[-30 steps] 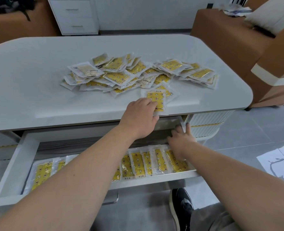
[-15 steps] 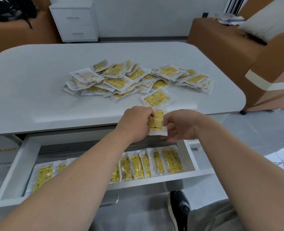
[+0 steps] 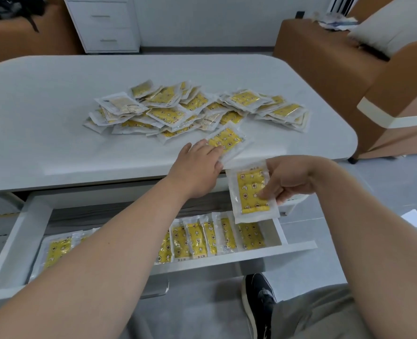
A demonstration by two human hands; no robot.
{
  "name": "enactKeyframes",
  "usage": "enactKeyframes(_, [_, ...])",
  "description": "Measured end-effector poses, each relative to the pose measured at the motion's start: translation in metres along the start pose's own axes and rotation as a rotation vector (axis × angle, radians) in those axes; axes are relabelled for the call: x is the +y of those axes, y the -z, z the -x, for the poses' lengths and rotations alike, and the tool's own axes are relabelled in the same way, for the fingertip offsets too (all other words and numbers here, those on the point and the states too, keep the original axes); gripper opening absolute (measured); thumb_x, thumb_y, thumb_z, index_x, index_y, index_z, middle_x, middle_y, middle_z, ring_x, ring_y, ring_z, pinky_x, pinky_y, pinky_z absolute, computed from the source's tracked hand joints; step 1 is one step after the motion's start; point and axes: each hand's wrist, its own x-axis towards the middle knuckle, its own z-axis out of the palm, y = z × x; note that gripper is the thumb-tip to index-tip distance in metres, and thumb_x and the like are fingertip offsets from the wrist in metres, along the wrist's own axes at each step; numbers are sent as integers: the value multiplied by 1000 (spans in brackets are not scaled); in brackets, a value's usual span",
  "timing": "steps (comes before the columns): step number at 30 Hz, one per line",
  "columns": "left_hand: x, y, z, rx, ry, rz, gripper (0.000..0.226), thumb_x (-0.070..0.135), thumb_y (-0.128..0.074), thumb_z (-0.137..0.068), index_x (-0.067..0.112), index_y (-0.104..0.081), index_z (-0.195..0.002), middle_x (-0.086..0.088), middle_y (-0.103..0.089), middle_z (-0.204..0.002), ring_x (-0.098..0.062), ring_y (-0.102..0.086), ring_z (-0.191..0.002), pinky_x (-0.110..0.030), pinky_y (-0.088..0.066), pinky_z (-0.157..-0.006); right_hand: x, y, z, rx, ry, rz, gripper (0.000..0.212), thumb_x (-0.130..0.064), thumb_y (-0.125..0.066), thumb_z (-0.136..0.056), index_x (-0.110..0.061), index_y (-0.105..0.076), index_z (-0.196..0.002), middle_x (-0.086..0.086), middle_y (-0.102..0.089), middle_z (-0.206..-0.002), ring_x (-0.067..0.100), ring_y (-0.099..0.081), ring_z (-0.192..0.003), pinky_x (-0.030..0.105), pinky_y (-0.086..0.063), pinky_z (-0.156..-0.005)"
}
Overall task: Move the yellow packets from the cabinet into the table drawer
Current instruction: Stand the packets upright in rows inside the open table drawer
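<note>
Table [image 3: 56,106]: used as a staging surface, so that the packets can be reached from the seat.
Drawer [image 3: 19,241]: pulled out from under the table's front edge, and left open to be loaded from above.
Heap [image 3: 178,111]: yellow packets are piled loosely across the middle of the table, overlapping and pointing every way; much of the task is judged to be left.
Drawer row [image 3: 202,238]: packets are laid flat and shingled along the drawer's front wall, long axes running front to back, probably to save room.
Left hand [image 3: 197,167]: stretched over the table's front edge, with the fingers laid fairly straight on the lone packet's near end; no pinch is seen.
Right hand [image 3: 290,179]: kept apart from the left and clamped on the held packet, thumb on the printed face and fingers behind.
Held packet [image 3: 250,192]: hung above the drawer's right end, its long axis nearly upright and its printed face turned toward the camera, apparently ready to be lowered into the row.
Lone packet [image 3: 225,140]: lying flat near the table's front edge, its long axis slanted from near-left to far-right.
</note>
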Motion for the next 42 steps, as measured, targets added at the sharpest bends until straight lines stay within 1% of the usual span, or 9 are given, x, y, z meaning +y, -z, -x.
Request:
enactKeyframes(4, [2, 4, 6, 90, -18, -160, 49, 37, -29, -106, 18, -36, -151, -7, -46, -128, -26, -39, -123, -40, -36, -102, 4, -11, -11, -23, -41, 74, 40, 6, -72, -87, -8, -58, -122, 19, -77, -103, 38, -75, -94, 51, -61, -85])
enactKeyframes(8, [-2, 6, 10, 81, -4, -97, 33, 28, -38, -105, 13, -53, -130, -8, -42, -143, -26, -35, -135, -40, -40, -96, 9, -23, -28, -11, -91, 134, 34, -12, -74, -92, -8, -59, -122, 19, -76, -105, 38, -75, -90, 50, -63, -76])
enactKeyframes(12, [0, 11, 14, 89, 9, -87, 17, 23, -40, -105, 14, -48, -116, -5, -56, -122, -24, -51, -111, -33, -36, -75, 9, -34, -42, 21, -31, 461, 39, -25, -76, -91, -9, -64, -125, 9, -74, -108, 20, -71, -82, 28, -59, -67])
enactKeyframes(15, [0, 14, 15, 151, 24, -136, 24, 31, -42, -104, 17, -51, -123, -4, -58, -119, -25, -52, -107, -37, -40, -81, 10, -48, -52, 24, -11, 660, 48, -25, -73, -92, -12, -59, -136, 2, -68, -109, 14, -67, -77, 22, -54, -65])
enactKeyframes(20, [-8, 15, 16, 121, 79, -126, 44, 48, -46, -100, 20, -55, -132, -6, -51, -122, -25, -47, -116, -40, -40, -95, 16, -63, -70, 10, 6, 889, 56, -23, -76, -89, -17, -56, -141, 2, -65, -124, 23, -64, -109, 34, -54, -95])
enactKeyframes(25, [-18, 17, 16, 59, 126, 20, 50, 51, -55, -95, 15, -51, -130, -10, -36, -153, -28, -32, -142, -44, -35, -109, 26, -79, -82, 64, 18, 928, 63, -20, -74, -90, -15, -49, -147, 5, -57, -139, 25, -57, -123, 31, -47, -95])
enactKeyframes(29, [-21, 17, 17, 79, 142, 89, 47, 53, -61, -90, 18, -50, -120, -4, -56, -122, -24, -53, -113, -39, -44, -94, 34, -84, -91, 141, 5, 955, 67, -22, -78, -84, -18, -44, -143, 8, -50, -137, 24, -57, -108, 31, -49, -86])
enactKeyframes(35, [-20, 22, 23, 242, 83, 112, 36, 38, -77, -82, 21, -54, -104, 0, -44, -109, -19, -51, -94, -30, -42, -81, 33, -89, -91, 168, -29, 1041, 60, -14, -69, -86, -20, -44, -141, 14, -40, -143, 31, -60, -114, 36, -53, -90])
enactKeyframes(42, [11, 33, 39, -123, 7, 452, 19, 22, -83, -76, 24, -70, -89, 11, -65, -95, -7, -61, -91, -23, -49, -74, 35, -88, -93, 87, -18, 1079, 38, -11, -49, -90, -13, -59, -127, 14, -58, -128, 31, -54, -111, 43, -47, -104])
